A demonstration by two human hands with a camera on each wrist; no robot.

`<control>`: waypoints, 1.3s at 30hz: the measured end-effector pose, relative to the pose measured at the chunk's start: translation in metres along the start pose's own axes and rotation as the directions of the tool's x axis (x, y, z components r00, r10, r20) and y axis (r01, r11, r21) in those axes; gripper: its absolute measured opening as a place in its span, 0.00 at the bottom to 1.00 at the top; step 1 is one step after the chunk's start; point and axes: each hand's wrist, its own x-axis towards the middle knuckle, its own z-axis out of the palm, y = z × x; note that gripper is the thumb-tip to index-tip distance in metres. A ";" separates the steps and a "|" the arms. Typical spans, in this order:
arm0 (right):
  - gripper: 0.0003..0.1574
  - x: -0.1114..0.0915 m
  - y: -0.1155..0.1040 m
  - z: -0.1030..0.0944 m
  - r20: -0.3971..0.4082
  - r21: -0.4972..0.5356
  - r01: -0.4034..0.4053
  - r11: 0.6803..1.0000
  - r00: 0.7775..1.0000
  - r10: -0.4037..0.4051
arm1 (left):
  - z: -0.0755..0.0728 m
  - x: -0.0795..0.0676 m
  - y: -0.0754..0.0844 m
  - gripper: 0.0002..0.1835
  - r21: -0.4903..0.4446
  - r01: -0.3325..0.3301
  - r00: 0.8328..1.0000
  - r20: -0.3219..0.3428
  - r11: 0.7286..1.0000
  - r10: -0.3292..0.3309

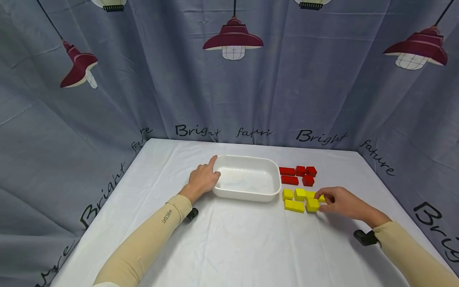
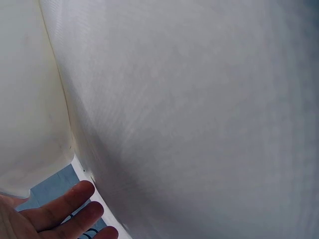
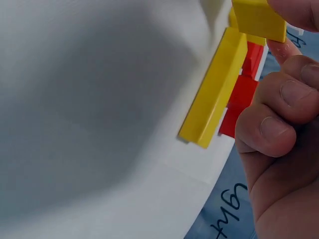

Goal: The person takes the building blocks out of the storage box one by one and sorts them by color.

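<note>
Beside the left end of a white rectangular tub (image 1: 247, 196), my left hand (image 1: 203, 178) touches the rim with index finger and thumb. Its other fingers (image 2: 75, 219) look relaxed in the left wrist view. My right hand (image 1: 342, 203) pinches a yellow block (image 1: 312, 205) between thumb and index finger. That yellow block (image 3: 259, 22) appears at the top of the right wrist view, while the remaining fingers curl inward. Around it lie several yellow blocks, among them a long yellow block (image 1: 294, 206) and a smaller yellow block (image 1: 299, 194). My right hand partly hides another.
Several red blocks lie behind the yellow ones, including a long red block (image 1: 289, 180) and a short red block (image 1: 308, 180), right of the tub. A white cloth (image 1: 244, 247) covers the table. Grey printed curtains (image 1: 179, 87) surround the back and sides.
</note>
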 end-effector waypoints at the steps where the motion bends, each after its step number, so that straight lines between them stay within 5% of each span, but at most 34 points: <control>1: 0.21 0.000 0.001 0.001 -0.003 0.001 -0.002 1.000 1.000 0.002 | 0.000 0.000 0.000 0.36 -0.001 0.001 1.000 0.000 1.000 -0.001; 26: 0.25 -0.006 0.019 0.012 -0.051 -0.026 -0.052 0.998 0.997 0.051 | 0.002 0.004 0.001 0.37 0.015 -0.012 1.000 0.020 1.000 0.012; 39: 0.21 -0.001 -0.014 -0.009 -0.168 -0.112 0.041 0.993 0.984 -0.060 | -0.017 -0.001 0.006 0.38 0.078 -0.056 0.996 0.074 0.995 0.050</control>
